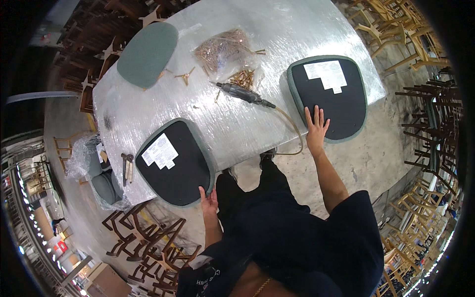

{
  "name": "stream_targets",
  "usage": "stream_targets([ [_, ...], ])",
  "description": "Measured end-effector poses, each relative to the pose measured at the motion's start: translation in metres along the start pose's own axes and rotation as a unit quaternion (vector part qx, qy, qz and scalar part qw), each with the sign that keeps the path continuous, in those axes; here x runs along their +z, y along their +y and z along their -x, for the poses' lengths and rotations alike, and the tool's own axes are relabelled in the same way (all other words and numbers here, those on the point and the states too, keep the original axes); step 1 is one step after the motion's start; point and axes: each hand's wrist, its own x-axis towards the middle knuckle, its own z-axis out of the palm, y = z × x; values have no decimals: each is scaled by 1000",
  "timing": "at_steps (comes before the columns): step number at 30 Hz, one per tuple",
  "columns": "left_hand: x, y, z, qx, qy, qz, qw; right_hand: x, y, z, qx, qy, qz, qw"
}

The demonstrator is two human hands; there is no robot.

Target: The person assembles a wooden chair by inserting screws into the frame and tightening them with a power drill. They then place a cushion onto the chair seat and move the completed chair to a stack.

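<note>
Two padded chair seats lie upside down at the table's near edge, black undersides up with green fabric round their rims and white labels. My left hand (210,202) holds the near rim of the left chair seat (180,178), one digit on top and the others partly hidden at the edge. On the right chair seat (344,111) my right hand (316,129) lies flat with fingers spread. Between the seats rests a dark air screwdriver (242,93) with a tan hose (292,123). Beyond it are a pile of brass-coloured screws (242,78) and a clear bag of screws (225,49).
The table (237,133) is covered in clear film. A third green seat (147,55) lies fabric side up at the far left. Hand tools (127,168) sit at the left edge. Wooden chair frames (148,237) stand on the floor all around, with wrapped seats (106,185) at left.
</note>
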Motion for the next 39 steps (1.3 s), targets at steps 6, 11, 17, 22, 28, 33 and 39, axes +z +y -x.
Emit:
stream_targets([
  [6, -45, 26, -5, -165, -95, -440, 877, -1, -14, 141, 162, -6, -71, 984],
  [11, -101, 70, -34, -48, -404, -744, 530, 14, -112, 381, 496, -271, -249, 786],
  [17, -34, 92, -64, -72, -474, -744, 465, -48, -259, 664, 678, -310, -219, 629],
  [22, -24, 29, -10, -3, -534, -758, 374, -37, -344, 766, 822, -126, -269, 486],
  [28, -85, -107, 127, 16, -664, -731, 155, -19, -420, 842, 841, 135, -266, 451],
  [33, -253, -217, 258, -18, -710, -699, 77, -36, -481, 990, 885, 184, -338, 262],
  [39, -512, -289, 363, 1, -736, -674, -58, -76, -496, 1164, 860, 302, -403, 84],
])
